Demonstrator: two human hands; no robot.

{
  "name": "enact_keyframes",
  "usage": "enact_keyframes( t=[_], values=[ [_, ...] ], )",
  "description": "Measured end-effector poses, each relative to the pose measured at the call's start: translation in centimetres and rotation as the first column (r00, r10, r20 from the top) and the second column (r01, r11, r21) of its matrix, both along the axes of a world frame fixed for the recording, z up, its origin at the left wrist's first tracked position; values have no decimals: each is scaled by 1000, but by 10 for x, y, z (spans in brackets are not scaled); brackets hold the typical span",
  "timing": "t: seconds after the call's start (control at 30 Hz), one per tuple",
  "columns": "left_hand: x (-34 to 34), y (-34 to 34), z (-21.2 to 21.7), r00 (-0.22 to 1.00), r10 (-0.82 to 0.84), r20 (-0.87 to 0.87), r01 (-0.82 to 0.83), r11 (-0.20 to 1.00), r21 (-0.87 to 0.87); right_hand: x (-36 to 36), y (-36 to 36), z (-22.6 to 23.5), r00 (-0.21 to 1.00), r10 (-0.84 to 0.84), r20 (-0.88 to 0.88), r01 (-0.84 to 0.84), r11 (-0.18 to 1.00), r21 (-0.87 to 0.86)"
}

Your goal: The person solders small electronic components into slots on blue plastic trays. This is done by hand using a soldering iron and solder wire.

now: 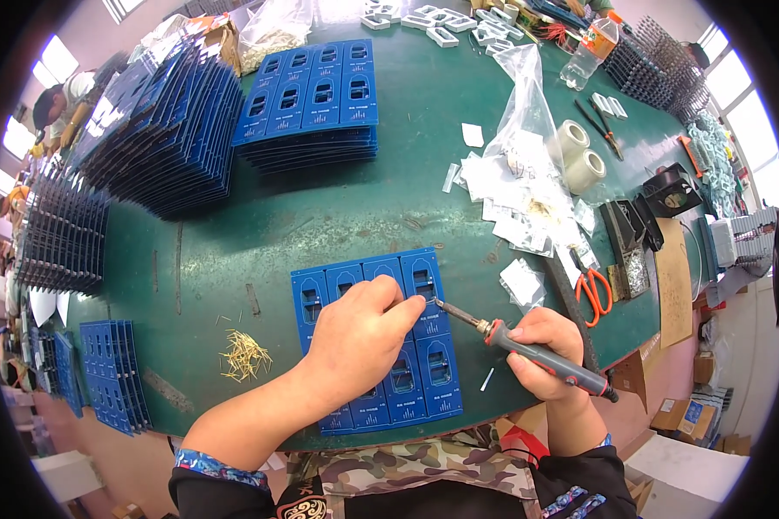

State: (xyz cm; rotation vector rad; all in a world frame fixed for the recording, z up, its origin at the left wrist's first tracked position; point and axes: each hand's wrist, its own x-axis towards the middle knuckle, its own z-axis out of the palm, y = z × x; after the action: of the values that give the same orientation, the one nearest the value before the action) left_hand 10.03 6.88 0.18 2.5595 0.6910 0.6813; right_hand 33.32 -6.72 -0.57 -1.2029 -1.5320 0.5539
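A blue circuit board panel (394, 406) with rows of rectangular cutouts lies flat in front of me. My left hand (359, 329) reaches over its middle, thumb and forefinger pinched near a cutout at the upper right; whatever they pinch is too small to make out. My right hand (547, 346) grips a soldering iron (537, 350) by its grey and red handle. The iron's metal tip points left and meets the panel close to my left fingertips. Left of the panel, a small heap of thin gold-coloured pins (245, 355) rests on the green table (320, 208).
Stacked blue panels (307, 95) stand at the back, with leaning panels (160, 130) beside them. To the right are orange-handled scissors (594, 297), tape rolls (584, 171), a plastic bag (519, 104), a bottle (590, 52) and a small black fan (671, 189). Another person (56, 108) is at far left.
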Motion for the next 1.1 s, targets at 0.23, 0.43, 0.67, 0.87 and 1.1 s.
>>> enact_keyframes(
  t=[0.23, 0.43, 0.67, 0.87, 1.1],
  values=[
    [0, -2, 3, 998, 10, 66, -8, 999, -32, 7, -12, -13, 978, -34, -206, 42, 998, 38],
    [0, -30, 22, 963, -74, 257, 146, 950, -274, -26, -16, -1, 863, -113, -493, 42, 988, -152],
    [1, -46, 25, 949, -111, 296, 210, 921, -329, -45, -3, -1, 963, 23, -268, -40, 997, -58],
    [-10, -12, 26, 972, 4, 234, 48, 975, -217, -21, 9, 18, 976, 34, -216, -36, 999, -6],
    [-5, 16, 2, 990, 88, 113, -75, 991, -114, -6, 11, 19, 975, -103, -197, 69, 983, -172]
  ],
)
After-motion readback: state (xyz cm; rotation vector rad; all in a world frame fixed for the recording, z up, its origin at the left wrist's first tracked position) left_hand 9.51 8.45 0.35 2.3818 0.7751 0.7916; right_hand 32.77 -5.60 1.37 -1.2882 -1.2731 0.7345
